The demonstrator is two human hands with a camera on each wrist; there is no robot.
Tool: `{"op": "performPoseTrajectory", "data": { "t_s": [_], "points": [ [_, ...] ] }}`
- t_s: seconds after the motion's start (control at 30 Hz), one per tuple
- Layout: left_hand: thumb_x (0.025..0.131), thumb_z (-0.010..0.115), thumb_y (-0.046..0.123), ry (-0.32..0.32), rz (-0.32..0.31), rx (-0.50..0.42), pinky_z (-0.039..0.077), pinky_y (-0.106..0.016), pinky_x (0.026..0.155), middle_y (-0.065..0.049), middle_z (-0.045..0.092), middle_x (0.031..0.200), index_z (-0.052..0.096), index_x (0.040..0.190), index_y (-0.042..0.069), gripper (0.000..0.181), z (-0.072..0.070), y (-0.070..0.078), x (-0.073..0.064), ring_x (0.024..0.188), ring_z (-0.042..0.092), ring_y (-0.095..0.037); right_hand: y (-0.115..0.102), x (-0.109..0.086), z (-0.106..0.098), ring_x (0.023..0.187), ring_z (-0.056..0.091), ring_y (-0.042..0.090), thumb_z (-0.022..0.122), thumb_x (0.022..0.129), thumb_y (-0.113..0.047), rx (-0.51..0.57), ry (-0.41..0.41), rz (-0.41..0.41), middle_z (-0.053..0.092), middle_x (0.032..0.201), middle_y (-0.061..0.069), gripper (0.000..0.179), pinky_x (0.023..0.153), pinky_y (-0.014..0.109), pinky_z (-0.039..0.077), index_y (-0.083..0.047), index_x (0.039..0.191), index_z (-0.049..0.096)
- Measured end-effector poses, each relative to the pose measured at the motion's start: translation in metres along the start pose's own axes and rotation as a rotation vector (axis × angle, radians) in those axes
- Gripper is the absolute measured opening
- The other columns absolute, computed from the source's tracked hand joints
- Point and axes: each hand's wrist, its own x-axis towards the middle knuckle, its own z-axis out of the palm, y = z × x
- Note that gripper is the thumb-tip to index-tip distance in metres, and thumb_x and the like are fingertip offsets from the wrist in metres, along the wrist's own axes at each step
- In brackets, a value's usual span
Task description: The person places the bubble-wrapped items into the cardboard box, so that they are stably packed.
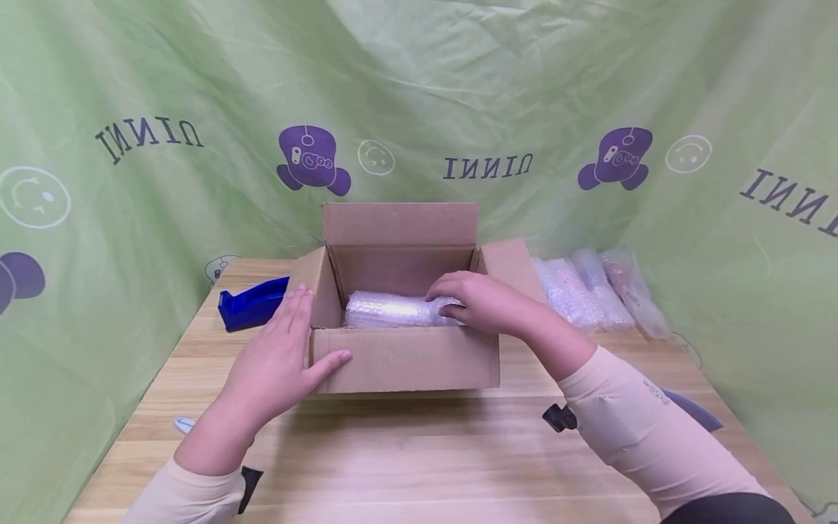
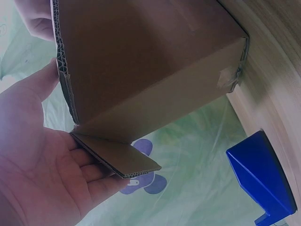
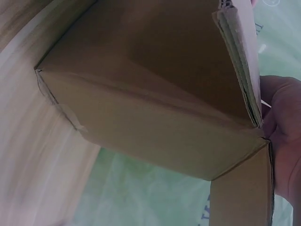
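Observation:
An open cardboard box (image 1: 406, 360) stands on the table with its flaps folded outward. Inside it lies a bubble-wrapped package (image 1: 393, 309), its contents hard to make out. My left hand (image 1: 271, 364) rests at the box's front left corner. Its straight fingers lie along the left flap (image 2: 124, 157), and the thumb touches the front flap. Over the box's right edge reaches my right hand (image 1: 487, 302), with curved fingers and thumb gripping the right end of the package. In the right wrist view, the box wall hides the fingertips of that hand (image 3: 284, 127).
A blue tape dispenser (image 1: 252, 302) sits left of the box. Several bubble-wrapped packages (image 1: 589, 291) lie at the back right. Near my left forearm is a light-coloured tool (image 1: 185, 424), partly covered. By my right sleeve lies a black object (image 1: 559, 417). A green curtain (image 1: 419, 87) surrounds the table.

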Motion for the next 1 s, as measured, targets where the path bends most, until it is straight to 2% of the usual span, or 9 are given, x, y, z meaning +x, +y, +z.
{"op": "performPoseTrajectory", "data": {
  "t_s": [0.2,0.4,0.6,0.7,0.8,1.0],
  "points": [
    [0.086,0.051,0.074,0.001,-0.004,0.006,0.026,-0.055,0.118,-0.020,0.016,0.163,0.017,0.155,-0.002,0.108,0.000,0.001,0.001,0.151,0.016,-0.035,0.002,-0.001,0.001,0.118,0.059,0.021,0.065,0.095,-0.018,0.051,0.062,0.002,0.067,0.120,0.004,0.026,0.106,0.039,0.045,-0.008,0.119,0.068],
    [0.086,0.052,0.074,0.007,-0.005,0.007,0.027,-0.055,0.117,-0.021,0.017,0.162,0.017,0.155,-0.002,0.109,0.001,0.000,0.000,0.151,0.016,-0.035,0.003,-0.004,0.006,0.121,0.057,0.019,0.063,0.097,-0.023,0.095,0.105,0.060,0.065,0.123,0.003,0.029,0.106,0.038,0.044,-0.009,0.122,0.066],
    [0.086,0.051,0.074,0.012,-0.002,-0.001,0.027,-0.056,0.116,-0.021,0.016,0.162,0.015,0.155,-0.003,0.109,0.002,0.000,0.000,0.151,0.016,-0.036,0.003,-0.007,0.008,0.123,0.056,0.017,0.062,0.097,-0.023,0.138,0.188,0.073,0.064,0.125,0.001,0.030,0.107,0.038,0.044,-0.010,0.124,0.065],
    [0.086,0.051,0.074,0.009,-0.003,-0.003,0.026,-0.056,0.117,-0.020,0.016,0.163,0.015,0.155,-0.003,0.109,0.003,0.001,0.000,0.151,0.016,-0.035,0.005,-0.012,0.002,0.127,0.053,0.019,0.062,0.098,-0.025,0.197,0.235,0.098,0.062,0.130,0.003,0.034,0.109,0.040,0.041,-0.011,0.128,0.062],
    [0.086,0.051,0.073,0.010,-0.001,-0.002,0.026,-0.055,0.117,-0.021,0.016,0.162,0.015,0.155,-0.003,0.109,0.003,0.001,0.001,0.151,0.016,-0.035,0.010,-0.019,-0.009,0.126,0.054,0.025,0.061,0.098,-0.029,0.257,0.285,0.145,0.060,0.134,0.006,0.039,0.109,0.045,0.042,-0.012,0.134,0.058],
    [0.087,0.050,0.074,-0.001,-0.009,-0.005,0.025,-0.055,0.118,-0.020,0.015,0.163,0.014,0.156,-0.002,0.109,0.003,0.002,0.000,0.151,0.016,-0.036,0.030,-0.042,-0.041,0.127,0.052,0.036,0.055,0.099,-0.042,0.373,0.411,0.332,0.050,0.145,0.006,0.051,0.105,0.057,0.043,-0.018,0.143,0.048]
  ]
}}
